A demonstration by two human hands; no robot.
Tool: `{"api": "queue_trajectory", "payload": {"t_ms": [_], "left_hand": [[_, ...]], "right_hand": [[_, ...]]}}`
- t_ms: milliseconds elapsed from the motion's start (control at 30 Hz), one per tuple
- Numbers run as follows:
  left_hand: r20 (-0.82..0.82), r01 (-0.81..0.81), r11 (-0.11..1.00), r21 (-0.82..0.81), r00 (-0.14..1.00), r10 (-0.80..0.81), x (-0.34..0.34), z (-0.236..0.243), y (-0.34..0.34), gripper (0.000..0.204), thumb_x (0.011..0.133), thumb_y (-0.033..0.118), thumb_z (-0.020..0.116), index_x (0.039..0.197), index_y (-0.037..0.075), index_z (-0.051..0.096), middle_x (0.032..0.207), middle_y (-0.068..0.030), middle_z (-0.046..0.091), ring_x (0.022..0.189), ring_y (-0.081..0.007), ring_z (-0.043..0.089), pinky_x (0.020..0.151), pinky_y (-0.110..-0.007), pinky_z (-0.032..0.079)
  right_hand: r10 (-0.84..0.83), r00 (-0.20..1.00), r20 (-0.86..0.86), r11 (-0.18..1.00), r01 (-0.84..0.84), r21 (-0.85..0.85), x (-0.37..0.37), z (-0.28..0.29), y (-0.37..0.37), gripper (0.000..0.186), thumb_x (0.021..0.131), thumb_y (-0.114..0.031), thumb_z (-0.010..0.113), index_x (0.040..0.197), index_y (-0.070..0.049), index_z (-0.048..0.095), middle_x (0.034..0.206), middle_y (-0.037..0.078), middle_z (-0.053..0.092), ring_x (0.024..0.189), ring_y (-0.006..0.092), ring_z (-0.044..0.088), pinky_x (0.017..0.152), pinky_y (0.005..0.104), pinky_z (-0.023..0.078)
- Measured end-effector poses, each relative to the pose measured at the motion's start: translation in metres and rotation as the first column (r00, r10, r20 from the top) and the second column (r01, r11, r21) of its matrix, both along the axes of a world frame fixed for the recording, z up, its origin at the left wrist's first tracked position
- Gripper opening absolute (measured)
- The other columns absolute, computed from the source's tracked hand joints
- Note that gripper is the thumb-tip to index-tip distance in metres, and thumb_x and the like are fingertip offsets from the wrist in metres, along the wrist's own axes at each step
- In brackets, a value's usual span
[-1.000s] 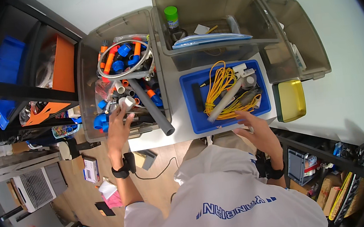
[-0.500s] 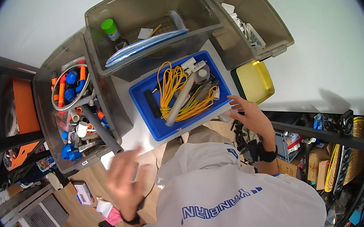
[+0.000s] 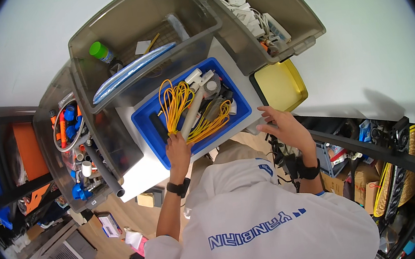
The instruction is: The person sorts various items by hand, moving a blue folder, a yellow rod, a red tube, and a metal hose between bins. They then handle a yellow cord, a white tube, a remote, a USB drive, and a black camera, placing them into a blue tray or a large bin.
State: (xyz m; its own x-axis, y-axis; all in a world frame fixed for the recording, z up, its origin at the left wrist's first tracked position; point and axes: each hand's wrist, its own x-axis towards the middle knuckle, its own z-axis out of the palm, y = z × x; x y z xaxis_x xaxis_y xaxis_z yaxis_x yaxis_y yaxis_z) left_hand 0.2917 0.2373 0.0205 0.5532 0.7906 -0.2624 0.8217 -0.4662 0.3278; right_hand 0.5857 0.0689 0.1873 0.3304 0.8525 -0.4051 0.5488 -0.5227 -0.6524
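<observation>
My left hand [image 3: 179, 150] is closed on the yellow cable [image 3: 174, 105] at the front left of the blue tray [image 3: 142, 119]. The tray also holds a long pale tube [image 3: 191, 116], white fittings [image 3: 194, 77] and a dark bar. My right hand [image 3: 281, 126] is open just beyond the tray's right front corner, below the yellow-lined open tin [image 3: 279, 83], with nothing held.
A grey bin [image 3: 45, 117] on the left holds pipe fittings and a grey pipe [image 3: 104, 169]. Behind the tray, another bin [image 3: 143, 11] holds a green-capped can [image 3: 99, 52]; a right-hand bin [image 3: 286, 8] holds white power strips. A dark shelf rack [image 3: 8, 198] stands left.
My left hand has left the white fitting in the left bin and moved right onto the yellow cable. The view has turned, shifting the bins leftward. My right hand stays open.
</observation>
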Motion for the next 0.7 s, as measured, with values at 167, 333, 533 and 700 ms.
{"api": "queue_trajectory", "payload": {"t_ms": [167,333,533,700], "left_hand": [[0.374,0.043,0.997,0.061,0.925,-0.063,0.048,-0.002,-0.013,0.057,0.083,0.026,0.085,0.127,-0.002,0.060,0.118,-0.0226,0.063,0.108,-0.0417,0.064,0.089,-0.049,0.055],[0.222,0.099,0.995,-0.025,0.971,-0.091,0.093,-0.029,-0.004,0.067,0.083,0.035,0.084,0.133,-0.002,0.060,0.131,-0.0231,0.062,0.111,-0.0409,0.064,0.095,-0.048,0.053],[0.145,0.084,0.996,-0.009,0.986,-0.082,0.109,-0.053,0.002,0.064,0.080,0.036,0.086,0.127,-0.002,0.065,0.114,-0.0218,0.071,0.109,-0.0396,0.065,0.095,-0.046,0.054],[0.147,0.109,0.992,0.070,0.982,-0.118,0.106,-0.062,-0.001,0.061,0.077,0.033,0.089,0.122,-0.001,0.066,0.109,-0.0215,0.071,0.104,-0.0380,0.066,0.090,-0.047,0.054]], "right_hand": [[-0.075,0.992,-0.102,0.997,0.072,-0.033,0.022,-0.008,-0.013,0.062,0.096,-0.041,0.073,0.143,-0.004,0.055,0.125,0.023,0.069,0.111,0.0361,0.068,0.098,0.0421,0.053],[-0.053,0.996,-0.073,0.998,0.051,-0.028,0.037,-0.008,-0.021,0.062,0.096,-0.041,0.073,0.142,-0.004,0.056,0.124,0.023,0.069,0.109,0.0361,0.067,0.096,0.0419,0.052],[-0.028,0.999,-0.045,1.000,0.028,-0.008,0.050,-0.013,-0.037,0.062,0.096,-0.042,0.072,0.142,-0.004,0.055,0.127,0.022,0.067,0.110,0.0371,0.066,0.095,0.0427,0.052],[-0.041,0.997,-0.065,0.999,0.041,0.001,0.059,-0.019,-0.044,0.062,0.096,-0.043,0.072,0.142,-0.003,0.056,0.128,0.024,0.067,0.111,0.0402,0.065,0.097,0.0437,0.051]]}}
